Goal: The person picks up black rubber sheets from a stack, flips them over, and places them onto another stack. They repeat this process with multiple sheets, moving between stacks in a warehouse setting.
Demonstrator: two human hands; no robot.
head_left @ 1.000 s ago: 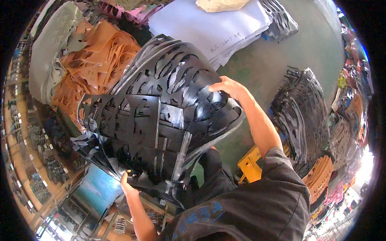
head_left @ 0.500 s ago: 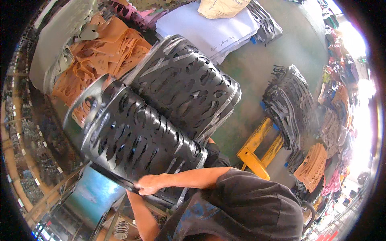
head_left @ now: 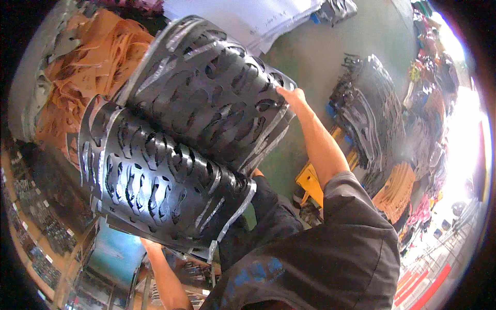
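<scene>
Perforated black sheets (head_left: pixel 183 199) sag in a curved layer at the centre left of the frame, in front of a broader black stack (head_left: pixel 199 90) of the same cut-out material at upper centre. The worker's right hand (head_left: pixel 293 97) reaches to the stack's right-hand corner, a slightly bent digit on the edge; whether it pinches a sheet cannot be told. At lower left, the left hand (head_left: pixel 151 245) meets the near sheets' bottom edge, its fingers mostly hidden, their grip unclear.

The handling looks partway along: the openings are already cut and the near layer is bent down toward the worker, while the rear stack appears yet to be sorted through. How many sheets remain cannot be counted. Orange sheets (head_left: pixel 98 57) crowd the upper left, white sheets (head_left: pixel 227 15) the top, and another dark stack (head_left: pixel 369 113) stands at right.
</scene>
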